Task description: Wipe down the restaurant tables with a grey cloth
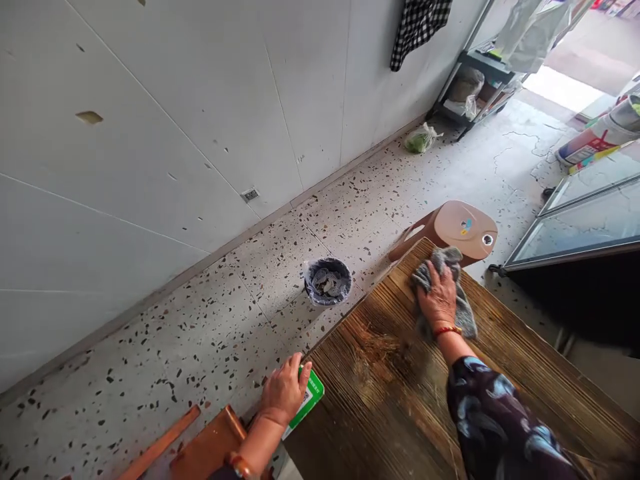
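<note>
My right hand [439, 297], with a red beaded bracelet at the wrist, presses a grey cloth [466, 310] onto the wooden tabletop [380, 380], near its far corner. The cloth is bunched under and around the fingers. At the table's left edge, my left hand [286, 393] is closed on a green card with a QR code [314, 393]. Its thumb lies over the card, while the other fingers curve along the outer side and partly hide it. The tabletop has dark, rough grain.
A lined bin [328, 283] with waste stands on the speckled floor left of the table. Beyond the far corner is a brown plastic stool [463, 230]. An orange-brown chair [207, 447] sits lower left. A shelf rack [483, 67] and a glass-sided cabinet [580, 220] stand farther off.
</note>
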Demonstrator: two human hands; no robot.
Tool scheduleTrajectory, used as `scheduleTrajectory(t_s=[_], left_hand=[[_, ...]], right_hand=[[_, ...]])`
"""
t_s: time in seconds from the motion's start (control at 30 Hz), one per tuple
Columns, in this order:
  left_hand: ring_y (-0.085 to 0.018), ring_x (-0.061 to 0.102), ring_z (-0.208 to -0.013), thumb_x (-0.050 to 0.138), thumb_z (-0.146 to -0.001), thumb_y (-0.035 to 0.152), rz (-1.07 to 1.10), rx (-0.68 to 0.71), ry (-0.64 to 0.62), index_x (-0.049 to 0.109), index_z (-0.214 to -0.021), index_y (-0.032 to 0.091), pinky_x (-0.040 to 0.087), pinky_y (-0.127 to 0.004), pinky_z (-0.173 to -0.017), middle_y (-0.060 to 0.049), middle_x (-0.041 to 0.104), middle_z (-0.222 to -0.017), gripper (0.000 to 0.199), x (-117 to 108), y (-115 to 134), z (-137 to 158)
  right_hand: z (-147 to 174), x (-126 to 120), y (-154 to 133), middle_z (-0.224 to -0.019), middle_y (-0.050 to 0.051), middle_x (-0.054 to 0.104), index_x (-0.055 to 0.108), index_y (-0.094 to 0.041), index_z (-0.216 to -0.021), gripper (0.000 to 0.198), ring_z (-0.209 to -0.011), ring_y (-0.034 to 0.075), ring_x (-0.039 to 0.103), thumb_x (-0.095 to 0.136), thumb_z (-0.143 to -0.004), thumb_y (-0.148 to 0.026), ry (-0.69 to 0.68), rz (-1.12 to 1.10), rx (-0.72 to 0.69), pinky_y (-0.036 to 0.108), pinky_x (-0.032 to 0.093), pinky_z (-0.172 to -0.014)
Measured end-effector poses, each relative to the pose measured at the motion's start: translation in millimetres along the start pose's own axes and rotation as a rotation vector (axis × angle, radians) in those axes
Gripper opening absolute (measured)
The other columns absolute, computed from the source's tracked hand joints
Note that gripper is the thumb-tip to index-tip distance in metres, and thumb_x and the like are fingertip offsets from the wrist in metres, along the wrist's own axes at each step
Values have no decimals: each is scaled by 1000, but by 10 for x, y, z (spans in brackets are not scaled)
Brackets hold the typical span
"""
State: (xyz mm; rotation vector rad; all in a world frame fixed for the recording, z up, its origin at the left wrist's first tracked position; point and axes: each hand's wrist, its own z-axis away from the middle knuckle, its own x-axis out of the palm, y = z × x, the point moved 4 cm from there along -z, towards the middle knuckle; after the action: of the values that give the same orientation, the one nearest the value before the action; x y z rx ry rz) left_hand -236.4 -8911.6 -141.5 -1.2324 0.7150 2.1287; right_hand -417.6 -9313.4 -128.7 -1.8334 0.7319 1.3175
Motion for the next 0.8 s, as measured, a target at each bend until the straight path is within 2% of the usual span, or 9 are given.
scheduleTrajectory(t_s=[0.1, 0.17, 0.27, 0.33, 0.4, 0.47, 0.53, 0.63, 0.8], left_hand=[[-24, 72, -87, 32, -101, 41, -25, 26, -16, 65, -108, 19, 53, -34, -77, -9, 74, -100, 40, -60, 65, -30], [-24, 72, -87, 32, -101, 41, -22, 35, -13, 66, -105, 18, 52, -34, -77, -9, 74, -97, 40, -101, 68, -45], [-25, 71, -87, 32, -101, 41, -14, 23, -14, 65, -102, 18, 51, -36, -78, -9, 73, -95, 40, -116, 37, -37], [-25, 71, -87, 32, -101, 40, -1, 17, -25, 64, -101, 18, 50, -36, -78, -9, 73, -94, 39, -109, 19, -24], [-24, 71, -88, 34, -101, 34, 19, 18, -41, 63, -102, 18, 48, -34, -77, -9, 73, -95, 34, -108, 9, -16], [-22, 70, -89, 35, -100, 28, 34, 28, -51, 62, -104, 19, 47, -32, -77, -8, 73, -98, 29, -116, 9, -17], [-22, 70, -90, 33, -100, 28, 37, 36, -55, 62, -105, 18, 47, -32, -77, -9, 72, -99, 31, -127, 12, -22], [-24, 69, -91, 28, -102, 37, 18, 32, -51, 62, -106, 17, 47, -34, -79, -10, 72, -97, 40, -128, 15, -23], [-22, 70, -87, 27, -102, 41, 14, 29, -24, 62, -103, 20, 47, -32, -78, -8, 72, -94, 41, -111, 13, 2]], right_hand=[[-30, 84, -653, -153, 15, 37, 47, -19, -142, 61, -143, 32, 29, 59, -82, -25, -57, -64, -143, 53, 32, -115], [153, 97, -1066, -149, 15, 43, 52, -19, -138, 60, -143, 32, 29, 61, -79, -19, -119, -107, -246, 53, 31, -116], [711, 79, -1651, -142, 14, 50, 57, -21, -133, 61, -141, 31, 32, 61, -73, -12, -236, -176, -372, 52, 29, -117], [1164, 56, -1981, -143, 13, 51, 58, -23, -133, 64, -142, 31, 32, 61, -71, -9, -290, -229, -402, 52, 28, -118], [1549, 35, -2226, -147, 11, 48, 56, -25, -135, 67, -143, 30, 30, 60, -70, -8, -325, -282, -410, 52, 28, -118], [1766, 20, -2347, -149, 8, 47, 55, -27, -136, 68, -144, 29, 31, 60, -71, -8, -363, -323, -439, 51, 29, -117], [1769, 14, -2317, -149, 6, 48, 56, -29, -135, 66, -142, 27, 34, 60, -73, -8, -402, -348, -518, 50, 30, -117], [1409, 25, -1928, -145, 7, 52, 59, -29, -131, 62, -140, 24, 38, 54, -75, -4, -359, -315, -545, 49, 32, -116], [581, 95, -1013, -142, 16, 51, 59, -17, -132, 55, -134, 29, 43, 49, -79, -11, -98, -186, -172, 51, 39, -110]])
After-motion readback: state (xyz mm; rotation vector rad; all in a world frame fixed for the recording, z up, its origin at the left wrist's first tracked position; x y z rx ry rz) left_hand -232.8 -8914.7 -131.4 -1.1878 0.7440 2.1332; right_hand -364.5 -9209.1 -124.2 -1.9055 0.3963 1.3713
